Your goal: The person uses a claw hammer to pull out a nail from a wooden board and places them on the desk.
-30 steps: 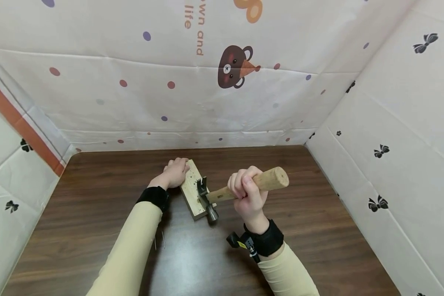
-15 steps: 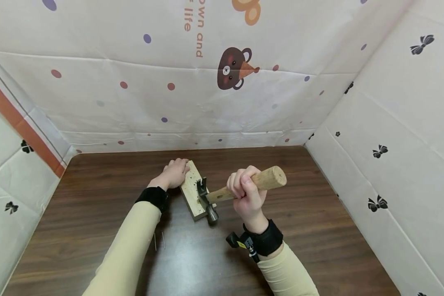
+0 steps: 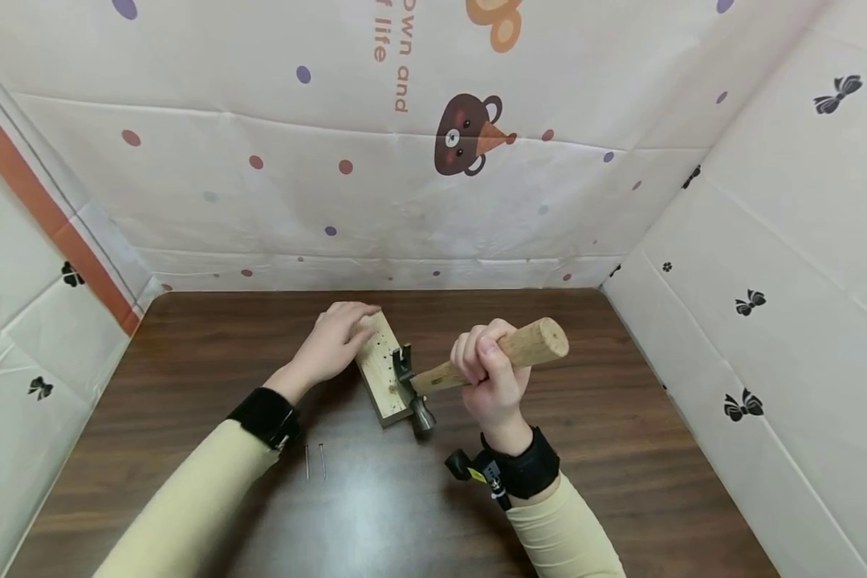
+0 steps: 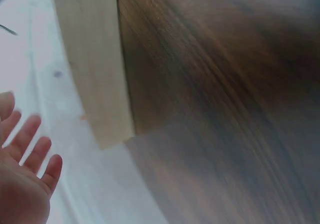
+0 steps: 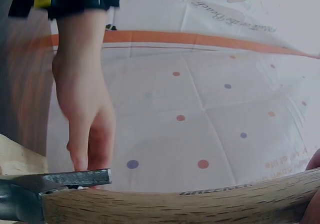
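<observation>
My right hand (image 3: pixel 494 373) grips the wooden handle of a claw hammer (image 3: pixel 531 343). The steel head (image 3: pixel 422 416) overlaps the near right part of a pale wooden board (image 3: pixel 379 355), claw pointing away. Small dark holes dot the board's top. Over its far left end is my left hand (image 3: pixel 330 345); the left wrist view shows this hand (image 4: pixel 24 189) with fingers spread, apart from the board (image 4: pixel 92 58). In the right wrist view the hammer handle (image 5: pixel 145 209) crosses the bottom. Two nails, one left (image 3: pixel 307 463) and one right (image 3: pixel 323 461), lie near my left wrist.
The dark wood-grain tabletop (image 3: pixel 607 449) carries everything. A white sheet (image 3: pixel 376 217) with dots and a bear print rises behind it. White panels with bow prints stand at the left (image 3: pixel 22 345) and right (image 3: pixel 802 321).
My left hand has come loose from the board's edge, its fingers opening out, and the left forearm has swung left, uncovering the nails. The right hand and hammer have hardly moved.
</observation>
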Demonstrator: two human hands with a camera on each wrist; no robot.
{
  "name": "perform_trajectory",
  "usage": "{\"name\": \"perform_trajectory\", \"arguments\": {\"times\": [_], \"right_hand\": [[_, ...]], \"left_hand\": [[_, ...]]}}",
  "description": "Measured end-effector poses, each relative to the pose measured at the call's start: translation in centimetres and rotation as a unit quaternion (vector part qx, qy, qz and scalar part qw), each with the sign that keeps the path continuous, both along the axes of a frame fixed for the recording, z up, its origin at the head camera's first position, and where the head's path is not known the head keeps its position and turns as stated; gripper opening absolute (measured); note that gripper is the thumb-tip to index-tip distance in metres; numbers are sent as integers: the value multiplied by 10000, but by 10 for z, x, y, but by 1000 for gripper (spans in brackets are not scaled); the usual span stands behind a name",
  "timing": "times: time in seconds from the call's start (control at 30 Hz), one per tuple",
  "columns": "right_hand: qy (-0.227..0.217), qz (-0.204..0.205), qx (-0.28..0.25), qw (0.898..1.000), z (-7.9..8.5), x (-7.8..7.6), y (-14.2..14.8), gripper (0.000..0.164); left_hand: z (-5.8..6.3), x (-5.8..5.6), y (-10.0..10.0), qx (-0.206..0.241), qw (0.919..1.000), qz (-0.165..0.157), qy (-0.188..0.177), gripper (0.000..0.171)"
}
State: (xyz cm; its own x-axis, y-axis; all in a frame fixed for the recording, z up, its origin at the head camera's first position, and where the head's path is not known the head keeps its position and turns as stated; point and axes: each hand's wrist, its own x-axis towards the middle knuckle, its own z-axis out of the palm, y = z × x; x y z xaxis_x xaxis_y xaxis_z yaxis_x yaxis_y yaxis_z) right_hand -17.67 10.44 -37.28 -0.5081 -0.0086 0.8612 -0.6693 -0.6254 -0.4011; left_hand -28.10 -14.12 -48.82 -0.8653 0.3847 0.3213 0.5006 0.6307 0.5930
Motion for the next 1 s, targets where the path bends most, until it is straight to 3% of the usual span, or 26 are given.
{"name": "perform_trajectory", "arguments": {"times": [0.23, 0.5, 0.77, 1.0], "right_hand": [[-111, 158, 64, 9998, 11, 13, 2, 30], [-285, 481, 164, 9983, 19, 30, 1, 25], [-312, 1105, 201, 9932, 21, 39, 2, 25], [-205, 1162, 232, 9927, 22, 41, 1, 25]], "left_hand": [[16, 46, -13, 153, 9977, -367, 541, 26], [10, 81, -9, -23, 9906, -849, 1073, 24], [-2, 91, -3, 433, 9812, -1248, 1409, 23], [-2, 92, 1, 501, 9807, -1253, 1413, 19]]}}
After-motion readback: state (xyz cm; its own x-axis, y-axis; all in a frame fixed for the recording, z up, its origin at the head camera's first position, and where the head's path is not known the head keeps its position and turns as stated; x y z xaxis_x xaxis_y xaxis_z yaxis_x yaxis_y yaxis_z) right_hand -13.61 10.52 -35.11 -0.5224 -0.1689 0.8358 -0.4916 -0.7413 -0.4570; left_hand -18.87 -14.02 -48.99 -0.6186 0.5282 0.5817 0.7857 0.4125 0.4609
